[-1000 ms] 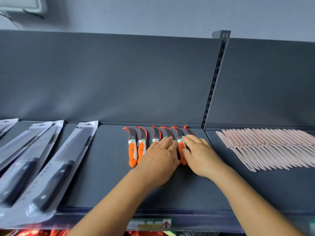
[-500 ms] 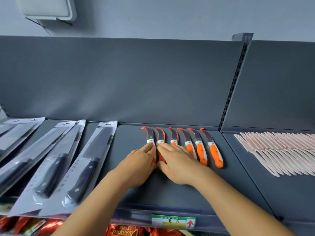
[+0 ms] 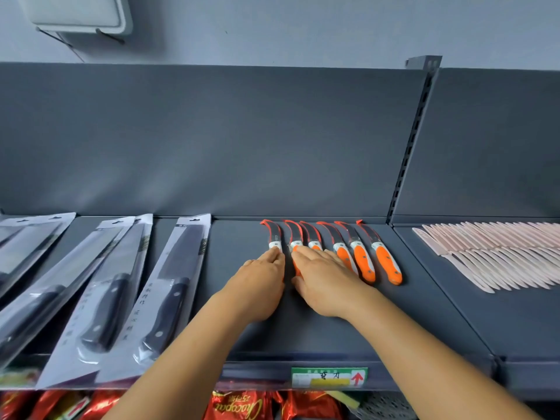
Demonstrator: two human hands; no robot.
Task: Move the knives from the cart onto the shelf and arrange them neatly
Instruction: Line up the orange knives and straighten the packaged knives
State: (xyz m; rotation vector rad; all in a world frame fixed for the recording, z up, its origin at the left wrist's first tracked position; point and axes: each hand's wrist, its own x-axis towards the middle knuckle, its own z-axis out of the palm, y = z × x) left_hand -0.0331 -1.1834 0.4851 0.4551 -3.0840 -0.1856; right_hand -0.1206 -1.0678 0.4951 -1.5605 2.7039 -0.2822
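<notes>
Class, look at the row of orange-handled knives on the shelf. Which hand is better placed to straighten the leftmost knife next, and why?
The left hand. Its fingers already lie flat on the leftmost knife, at the handle. The right hand covers the next knives along, so it would have to cross over.

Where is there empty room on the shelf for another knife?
Bare shelf lies between the packaged black knife and the left hand, and another strip between the last orange knife and the pink knives. It is crowded where both hands press the orange row; right hand.
</notes>
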